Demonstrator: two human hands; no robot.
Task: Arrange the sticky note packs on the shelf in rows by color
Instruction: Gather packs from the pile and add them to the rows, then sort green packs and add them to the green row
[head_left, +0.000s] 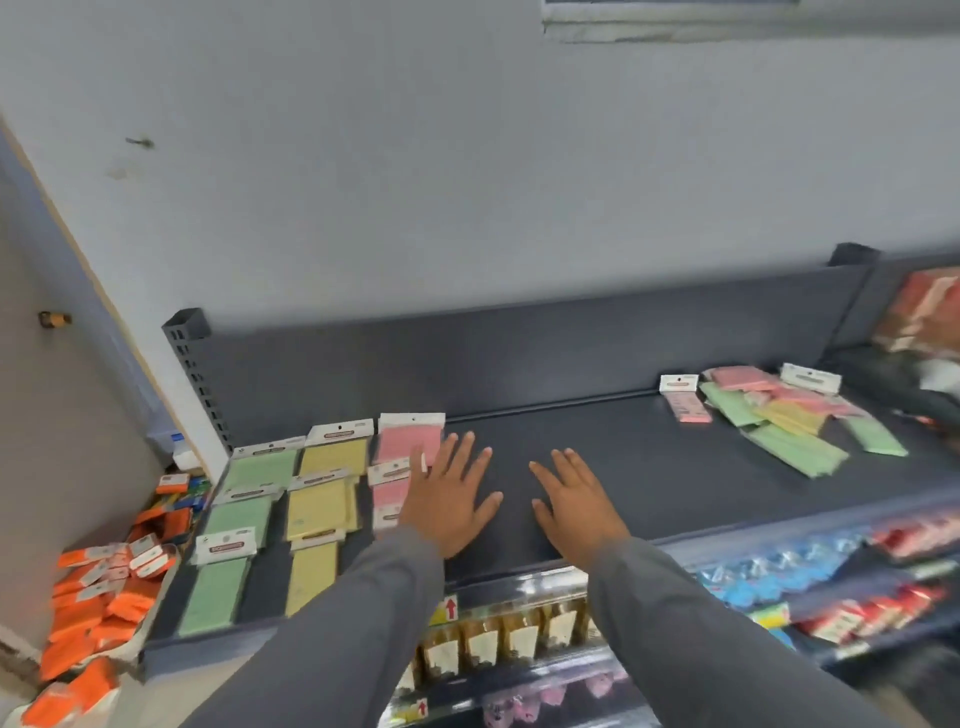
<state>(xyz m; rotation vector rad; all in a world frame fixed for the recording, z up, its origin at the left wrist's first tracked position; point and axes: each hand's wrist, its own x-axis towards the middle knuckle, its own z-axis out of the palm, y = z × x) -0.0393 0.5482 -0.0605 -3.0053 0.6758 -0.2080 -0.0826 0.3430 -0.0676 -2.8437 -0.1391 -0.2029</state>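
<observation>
On the dark shelf (597, 441), sticky note packs lie in rows at the left: a green row (244, 514), a yellow row (319, 499) and a pink row (405, 447). My left hand (449, 499) hovers flat with spread fingers over the right edge of the pink row, covering part of its nearer packs. My right hand (574, 501) is spread flat above the bare shelf beside it, holding nothing. A loose mixed pile of pink, green and yellow packs (779, 415) lies at the shelf's far right. One pink pack (685, 397) lies apart at the pile's left.
Orange packs (104, 587) are heaped to the left of the shelf, lower down. Lower shelves hold gold packets (498, 634) and blue and red goods (831, 587). A grey wall rises behind the shelf's back panel (519, 353).
</observation>
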